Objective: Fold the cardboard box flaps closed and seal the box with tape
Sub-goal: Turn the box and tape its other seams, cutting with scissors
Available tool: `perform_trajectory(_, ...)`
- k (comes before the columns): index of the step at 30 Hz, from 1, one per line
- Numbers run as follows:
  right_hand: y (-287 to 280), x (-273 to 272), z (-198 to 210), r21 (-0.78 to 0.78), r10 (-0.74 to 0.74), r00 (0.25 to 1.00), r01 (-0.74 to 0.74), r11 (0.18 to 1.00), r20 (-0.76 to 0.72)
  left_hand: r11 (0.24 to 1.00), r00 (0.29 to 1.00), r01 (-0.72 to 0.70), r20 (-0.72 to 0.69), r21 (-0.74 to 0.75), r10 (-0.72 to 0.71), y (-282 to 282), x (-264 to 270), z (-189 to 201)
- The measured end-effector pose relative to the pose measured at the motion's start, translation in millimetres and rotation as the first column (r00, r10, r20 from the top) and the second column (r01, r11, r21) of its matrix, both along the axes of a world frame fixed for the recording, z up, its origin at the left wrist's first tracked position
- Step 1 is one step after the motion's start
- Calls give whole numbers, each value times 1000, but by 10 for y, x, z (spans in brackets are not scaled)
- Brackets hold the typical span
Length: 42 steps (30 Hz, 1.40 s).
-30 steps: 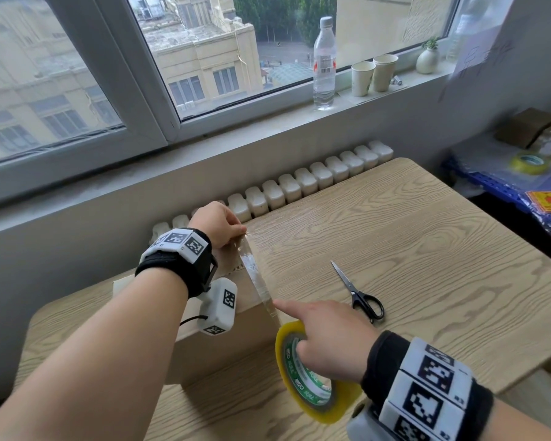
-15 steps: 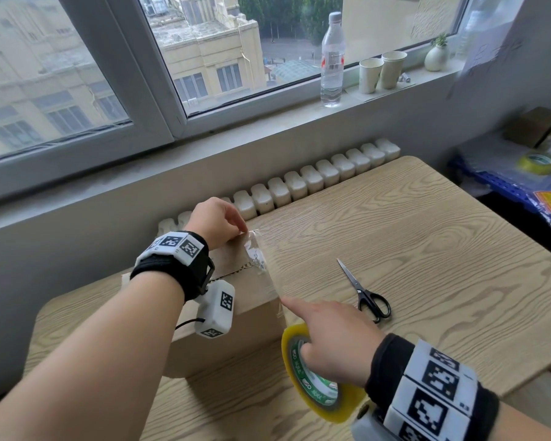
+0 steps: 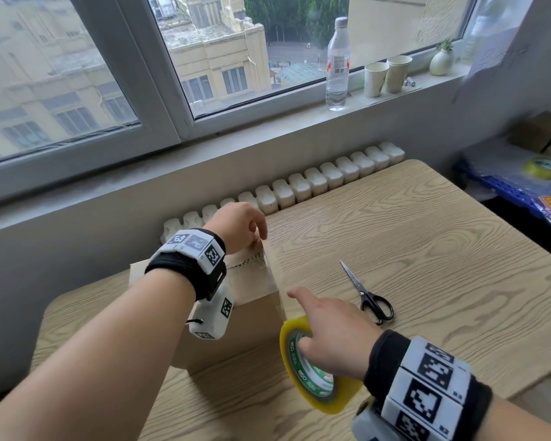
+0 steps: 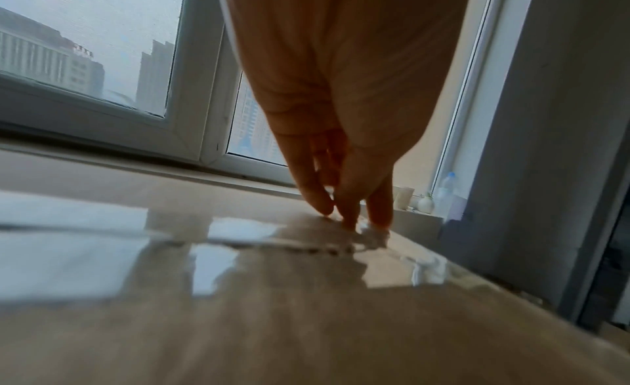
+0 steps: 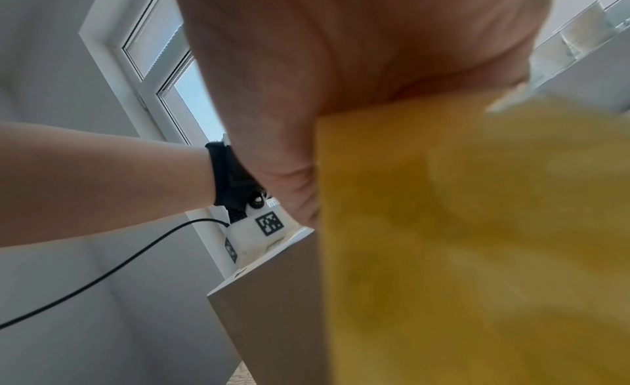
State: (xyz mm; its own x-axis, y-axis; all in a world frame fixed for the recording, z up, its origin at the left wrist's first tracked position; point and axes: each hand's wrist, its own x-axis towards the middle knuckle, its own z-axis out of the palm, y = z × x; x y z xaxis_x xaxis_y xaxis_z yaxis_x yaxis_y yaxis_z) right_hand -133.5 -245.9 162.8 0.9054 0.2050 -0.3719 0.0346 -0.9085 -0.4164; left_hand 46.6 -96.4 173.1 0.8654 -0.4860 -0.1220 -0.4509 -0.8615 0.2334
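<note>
Near the desk's point(image 3: 427, 237) left front corner, the brown cardboard box point(image 3: 252, 313) sits closed. The left hand's point(image 3: 236, 226) extended fingers point(image 4: 348, 210) anchor clear tape at its far edge; the right hand point(image 3: 331, 332) grips the yellow tape roll point(image 3: 312, 370), keeping the strip taut.

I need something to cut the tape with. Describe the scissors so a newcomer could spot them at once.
On the wooden table, just right of the cardboard box, lie the scissors. Their black handles and bare metal blades set them apart from the yellow tape roll beside them.
</note>
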Motion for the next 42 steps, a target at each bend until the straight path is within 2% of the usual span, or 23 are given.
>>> perform_trajectory(5, 6, -12, -44, -2, 9, 1000, -9, 1000, -9, 997, 979, -7, -202, -72, -8, 86, -41, 17)
perform_trajectory(12, 8, -4, -58, 30, 10, 1000, -10, 999, 23, 986, 929, -9, -366, -164, -52, 140, -62, 51)
perform_trajectory(18, 41, -14, -5, 23, -9, 1000, 8, 1000, 15, 996, 923, 89, -377, 26, -73, 44, -93, 139)
perform_trajectory(22, 58, 29, 15, 56, 1, 1000, 0, 998, -20, 975, 938, 124, -342, 184, -54, -45, -97, 181)
perform_trajectory(27, 57, 84, -9, 114, 13, 997, -4, 993, -78, 947, 959, 126, -280, 297, -40, -89, -55, 113)
perform_trajectory(33, 61, 122, -67, 109, 5, 999, 0, 994, -45, 946, 971, 125, -234, 300, -54, 18, -23, -3)
perform_trajectory(37, 49, 58, -91, 83, -6, 999, 9, 996, -41, 949, 970, 28, -239, 314, 51, 128, 20, -120)
perform_trajectory(39, 43, 44, -116, 74, -5, 999, 8, 997, -45, 963, 950, -36, -291, 265, 116, 205, 38, -87)
perform_trajectory(42, 66, 26, -163, 83, 7, 996, 1, 997, -90, 979, 883, -110, -435, 170, 174, 342, 19, 11)
